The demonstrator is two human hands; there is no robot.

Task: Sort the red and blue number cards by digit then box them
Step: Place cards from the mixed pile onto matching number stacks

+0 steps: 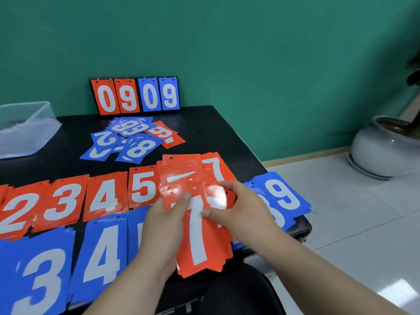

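My left hand [164, 218] and my right hand [238, 206] together hold a fanned stack of red 7 cards [200, 233] above the table's front edge, thumbs pressed on the top cards. On the black table [204, 123] lie red piles in a row: 2 [16, 214], 3 [63, 201], 4 [104, 196], 5 [143, 187], and a red 7 pile [218, 169] behind my hands. In front lie blue piles 3 [38, 276] and 4 [102, 255]; a blue 9 pile [281, 194] sits at the right.
A loose heap of blue and red cards [134, 139] lies mid-table. A flip scoreboard reading 0909 [136, 96] leans on the green wall. A clear plastic box [25, 128] stands at the back left. A grey plant pot [381, 146] is on the floor, right.
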